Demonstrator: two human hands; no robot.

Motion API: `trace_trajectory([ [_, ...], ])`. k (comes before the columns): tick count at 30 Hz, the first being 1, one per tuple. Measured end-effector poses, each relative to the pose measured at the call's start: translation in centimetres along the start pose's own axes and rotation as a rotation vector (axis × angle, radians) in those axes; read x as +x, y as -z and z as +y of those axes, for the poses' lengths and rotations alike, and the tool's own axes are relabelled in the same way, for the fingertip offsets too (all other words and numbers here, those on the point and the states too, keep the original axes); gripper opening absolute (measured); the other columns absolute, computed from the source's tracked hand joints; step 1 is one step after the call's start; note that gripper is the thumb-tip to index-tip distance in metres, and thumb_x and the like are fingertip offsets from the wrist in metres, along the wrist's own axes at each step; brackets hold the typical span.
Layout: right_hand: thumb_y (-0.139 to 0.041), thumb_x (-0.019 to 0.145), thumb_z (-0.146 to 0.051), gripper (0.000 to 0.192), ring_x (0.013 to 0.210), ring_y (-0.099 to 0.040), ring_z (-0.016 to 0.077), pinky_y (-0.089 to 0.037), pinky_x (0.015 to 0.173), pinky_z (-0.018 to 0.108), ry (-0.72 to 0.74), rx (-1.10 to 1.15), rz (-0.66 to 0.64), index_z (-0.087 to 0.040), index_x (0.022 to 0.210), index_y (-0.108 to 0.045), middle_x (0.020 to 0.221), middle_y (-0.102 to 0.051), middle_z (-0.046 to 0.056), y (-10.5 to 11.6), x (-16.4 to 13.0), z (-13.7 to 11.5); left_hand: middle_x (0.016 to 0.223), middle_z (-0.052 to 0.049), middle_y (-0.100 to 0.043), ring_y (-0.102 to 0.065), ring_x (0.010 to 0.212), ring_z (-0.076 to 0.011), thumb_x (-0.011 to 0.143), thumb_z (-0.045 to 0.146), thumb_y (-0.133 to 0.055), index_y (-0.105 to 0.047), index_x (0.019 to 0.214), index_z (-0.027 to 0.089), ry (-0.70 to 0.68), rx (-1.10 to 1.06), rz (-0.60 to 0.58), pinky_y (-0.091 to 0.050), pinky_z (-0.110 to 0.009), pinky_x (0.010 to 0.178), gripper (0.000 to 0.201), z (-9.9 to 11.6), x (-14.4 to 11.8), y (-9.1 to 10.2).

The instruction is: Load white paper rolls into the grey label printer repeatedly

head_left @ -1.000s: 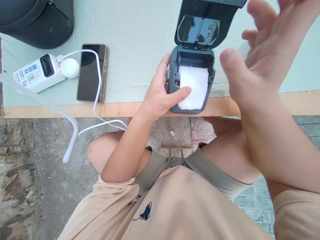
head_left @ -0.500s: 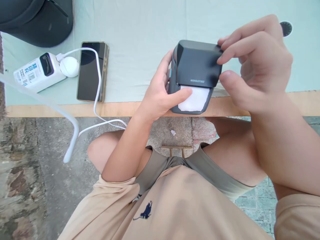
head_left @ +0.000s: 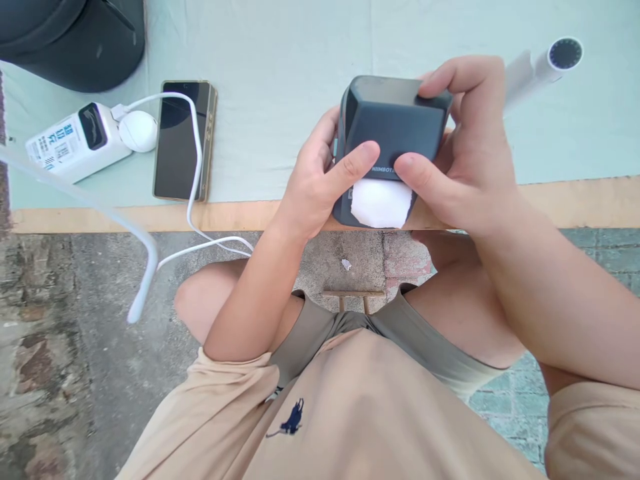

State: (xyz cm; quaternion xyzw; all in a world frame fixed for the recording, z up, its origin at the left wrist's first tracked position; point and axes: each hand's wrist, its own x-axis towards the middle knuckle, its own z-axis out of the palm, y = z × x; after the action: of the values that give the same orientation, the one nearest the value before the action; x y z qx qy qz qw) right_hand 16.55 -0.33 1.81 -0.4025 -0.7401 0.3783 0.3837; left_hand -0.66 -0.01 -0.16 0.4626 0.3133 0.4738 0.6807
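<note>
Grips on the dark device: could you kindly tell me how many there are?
2: the left grip on the left of the dark device, the right grip opposite.

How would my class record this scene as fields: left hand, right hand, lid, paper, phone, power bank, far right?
Left hand: grips the NIIMBOT printer at its left side, thumb on the lid
Right hand: holds the printer's right side, thumb by the lettering
Lid: down; whether latched cannot be told
Paper: white, uneven-edged, showing below the lid
Smartphone: lying flat, screen dark, white cable across it
Power bank: white, beside the phone
Far right: white tube-like item, dark end
</note>
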Motion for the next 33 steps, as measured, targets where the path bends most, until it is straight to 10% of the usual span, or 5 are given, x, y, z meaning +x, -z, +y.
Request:
trace_trajectory([
  [10,-0.053,0.079,-0.04,0.038,0.089,-0.051,0.0086,-0.047,0.063,0.022,0.01,-0.032,0.02,-0.025,0.111,-0.037,0.116,-0.043,0.003,-0.2,0.1,0.2,0.111,0.0,-0.059,-0.055,0.113,-0.0224,0.077,0.04,-0.062,-0.051,0.107,0.027,-0.077,0.023,-0.041,-0.049,-0.037,0.098,0.035,-1.1,0.5,0.6],
  [17,-0.045,0.082,-0.044,0.038,0.124,-0.043,0.0189,-0.049,0.091,0.032,0.124,-0.256,0.177,-0.022,0.113,-0.047,0.122,-0.047,0.006,0.1,-0.1,0.6,0.107,0.002,-0.062,-0.039,0.131,-0.0262,0.088,0.042,-0.037,-0.057,0.102,0.026,-0.075,-0.07,-0.035,-0.039,-0.045,0.109,0.029,-1.2,1.0,0.5],
  [26,-0.06,0.071,-0.041,0.066,0.136,-0.03,0.019,-0.044,0.104,0.04,0.226,-0.357,-0.056,-0.029,0.13,-0.031,0.132,-0.038,0.005,1.4,0.1,0.5,0.107,0.005,-0.064,-0.046,0.119,-0.0275,0.082,0.046,-0.048,-0.057,0.101,0.032,-0.084,-0.043,0.098,-0.037,-0.046,0.107,0.026,-2.1,1.5,1.3],
  [30,-0.06,0.07,-0.047,0.057,0.115,-0.046,0.0206,-0.05,0.086,0.034,0.265,-0.494,0.108,-0.023,0.119,-0.044,0.118,-0.046,0.007,1.7,0.2,0.0,0.103,0.003,-0.064,-0.04,0.126,-0.0266,0.082,0.046,-0.045,-0.056,0.104,0.032,-0.031,-0.028,0.119,-0.038,-0.043,0.107,0.028,-1.7,1.4,0.9],
  [33,-0.056,0.077,-0.041,0.033,0.068,-0.049,0.0034,-0.044,0.064,0.024,0.277,-0.498,0.334,-0.025,0.105,-0.051,0.097,-0.051,-0.001,1.3,0.2,-0.6,0.106,0.0,-0.064,-0.038,0.131,-0.0247,0.085,0.048,-0.036,-0.055,0.107,0.028,0.026,-0.055,0.08,-0.04,-0.043,0.107,0.035,-1.0,1.1,0.3],
])
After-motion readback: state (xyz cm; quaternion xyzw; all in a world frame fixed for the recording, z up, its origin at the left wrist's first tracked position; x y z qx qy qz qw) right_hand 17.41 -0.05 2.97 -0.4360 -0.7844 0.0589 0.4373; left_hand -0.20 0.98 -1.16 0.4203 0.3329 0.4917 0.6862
